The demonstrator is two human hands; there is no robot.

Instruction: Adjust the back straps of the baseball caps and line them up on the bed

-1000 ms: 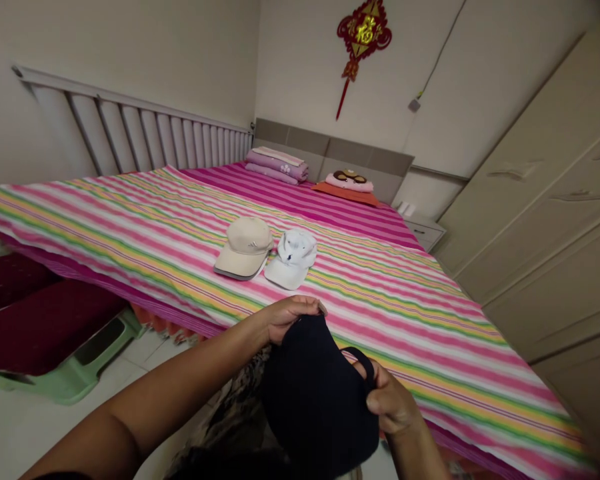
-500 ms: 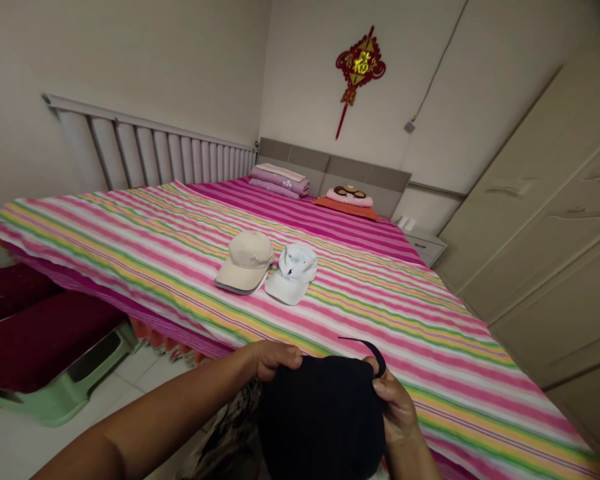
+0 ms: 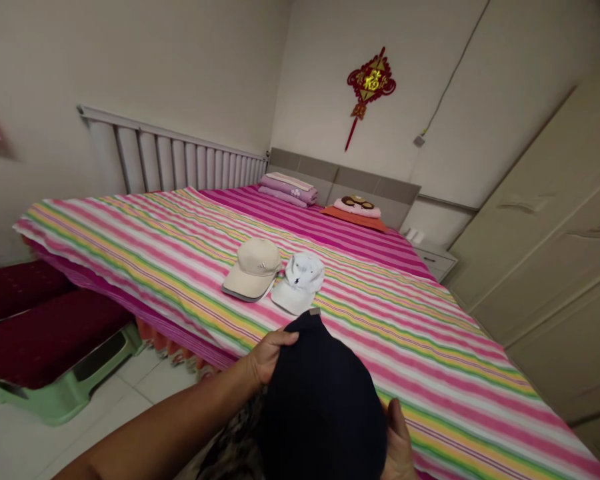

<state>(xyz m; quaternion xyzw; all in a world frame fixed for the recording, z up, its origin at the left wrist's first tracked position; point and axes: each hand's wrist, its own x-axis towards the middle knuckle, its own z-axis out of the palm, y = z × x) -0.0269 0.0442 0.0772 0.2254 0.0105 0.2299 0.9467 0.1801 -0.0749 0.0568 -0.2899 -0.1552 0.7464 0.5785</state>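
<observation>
Raised dark cap (image 3: 325, 400), bed edge (image 3: 180, 333) beneath

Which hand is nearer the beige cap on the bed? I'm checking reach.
The left hand. It grips the dark cap just below the beige cap; the right hand sits lower, on the dark cap's far side.

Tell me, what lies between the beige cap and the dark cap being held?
Head view: only bare striped bedsheet separates the beige cap from the dark cap.

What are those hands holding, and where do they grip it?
A dark cap: left hand at its upper left edge, right hand at its lower right side.
</observation>
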